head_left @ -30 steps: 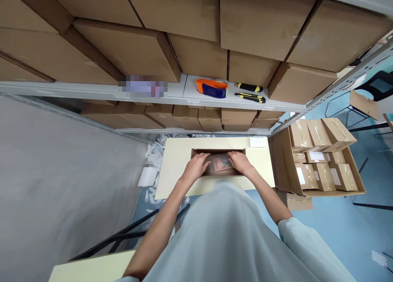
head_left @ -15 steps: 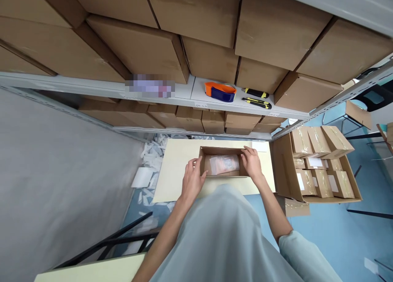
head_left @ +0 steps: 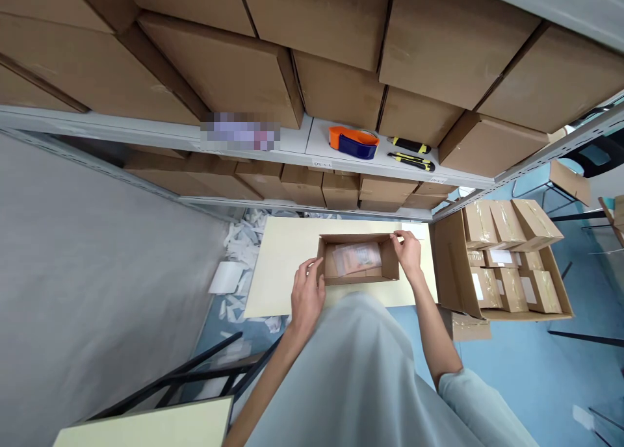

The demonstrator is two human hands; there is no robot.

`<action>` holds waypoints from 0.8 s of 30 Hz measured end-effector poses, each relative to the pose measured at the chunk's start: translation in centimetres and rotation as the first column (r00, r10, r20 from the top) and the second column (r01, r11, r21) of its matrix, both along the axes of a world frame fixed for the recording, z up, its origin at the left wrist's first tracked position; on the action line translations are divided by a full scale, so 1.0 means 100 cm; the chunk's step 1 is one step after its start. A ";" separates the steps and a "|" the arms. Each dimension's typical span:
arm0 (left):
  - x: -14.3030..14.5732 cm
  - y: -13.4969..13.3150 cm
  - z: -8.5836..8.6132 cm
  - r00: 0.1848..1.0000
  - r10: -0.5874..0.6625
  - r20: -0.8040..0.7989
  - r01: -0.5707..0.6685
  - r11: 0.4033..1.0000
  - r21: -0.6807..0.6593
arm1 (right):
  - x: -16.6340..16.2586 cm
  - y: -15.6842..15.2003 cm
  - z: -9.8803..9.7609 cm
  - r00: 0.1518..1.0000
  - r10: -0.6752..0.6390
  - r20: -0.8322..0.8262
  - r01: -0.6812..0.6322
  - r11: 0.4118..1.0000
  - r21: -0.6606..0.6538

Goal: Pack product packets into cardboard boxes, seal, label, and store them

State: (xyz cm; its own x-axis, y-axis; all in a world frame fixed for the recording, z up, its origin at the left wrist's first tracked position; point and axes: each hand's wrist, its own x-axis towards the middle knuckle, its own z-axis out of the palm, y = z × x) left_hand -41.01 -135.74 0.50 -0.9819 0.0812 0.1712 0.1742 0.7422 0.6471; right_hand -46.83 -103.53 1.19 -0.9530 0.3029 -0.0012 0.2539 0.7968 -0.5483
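Note:
A small open cardboard box (head_left: 357,279) sits on a pale yellow table (head_left: 283,258) in front of me. Inside it lies a clear plastic packet (head_left: 357,258) with reddish contents. My left hand (head_left: 307,294) holds the box's left end, fingers curled on the flap edge. My right hand (head_left: 408,253) pinches the flap at the box's far right corner.
A grey metal shelf (head_left: 302,151) above carries an orange and blue tape dispenser (head_left: 353,141) and two yellow-black utility knives (head_left: 411,156) among large cartons. A big open carton (head_left: 507,258) of small taped boxes stands at the right. White paper scraps (head_left: 241,245) litter the blue floor at the left.
Both hands came out of the box, where they pressed on the packet, and moved to its outer ends. The packet now lies uncovered inside.

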 end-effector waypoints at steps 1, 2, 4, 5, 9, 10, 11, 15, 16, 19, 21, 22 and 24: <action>0.000 0.000 0.000 1.000 -0.015 0.003 0.015 1.000 0.004 | -0.001 -0.002 -0.001 1.000 -0.011 -0.009 0.011 1.000 -0.020; -0.002 0.001 -0.001 0.999 -0.037 0.010 0.037 0.999 0.008 | -0.002 -0.004 -0.002 1.000 -0.019 -0.013 0.018 0.999 -0.047; -0.006 0.002 -0.003 0.995 -0.093 0.045 0.093 0.996 0.020 | -0.002 -0.010 -0.005 1.000 -0.026 -0.010 0.025 0.993 -0.116; -0.009 0.003 -0.004 0.989 -0.127 0.081 0.125 0.992 0.029 | -0.002 -0.013 -0.007 1.000 -0.027 -0.009 0.026 0.988 -0.149; -0.019 0.009 -0.008 0.916 -0.258 0.309 0.258 0.965 0.039 | 0.005 -0.020 -0.008 1.000 -0.022 0.005 0.022 0.964 -0.265; -0.020 0.011 -0.008 0.890 -0.273 0.366 0.287 0.958 0.018 | 0.007 -0.019 -0.007 1.000 -0.014 0.023 0.021 0.952 -0.305; -0.021 0.012 -0.009 0.868 -0.276 0.413 0.308 0.951 -0.011 | 0.009 -0.017 -0.006 0.999 -0.006 0.047 0.022 0.938 -0.347; -0.023 0.014 -0.011 0.839 -0.248 0.484 0.332 0.939 -0.094 | 0.013 -0.011 0.000 0.988 0.041 0.147 0.035 0.876 -0.481; -0.024 0.014 -0.012 0.845 -0.244 0.476 0.324 0.941 -0.092 | 0.013 -0.010 -0.001 0.984 0.055 0.169 0.035 0.872 -0.488; -0.030 0.014 -0.018 0.861 -0.232 0.453 0.295 0.953 -0.072 | 0.008 -0.010 -0.008 0.967 0.088 0.238 0.021 0.907 -0.420; -0.033 0.015 -0.020 0.876 -0.206 0.436 0.257 0.965 -0.061 | 0.004 -0.010 -0.016 0.962 0.111 0.251 -0.014 0.933 -0.359; -0.035 0.016 -0.021 0.896 -0.179 0.406 0.221 0.973 -0.059 | 0.003 -0.009 -0.020 0.962 0.131 0.240 -0.043 0.940 -0.337; -0.038 0.017 -0.023 0.956 -0.092 0.278 0.114 0.991 -0.065 | 0.003 -0.006 -0.027 0.960 0.186 0.207 -0.120 0.948 -0.294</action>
State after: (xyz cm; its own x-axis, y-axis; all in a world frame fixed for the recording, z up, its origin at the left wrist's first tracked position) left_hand -44.84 -134.03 -1.76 -0.9757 0.1871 -0.1142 0.0770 0.7804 0.6205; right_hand -46.50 -104.13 -1.55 -0.9515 0.1095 -0.2875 0.2857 0.6613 -0.6935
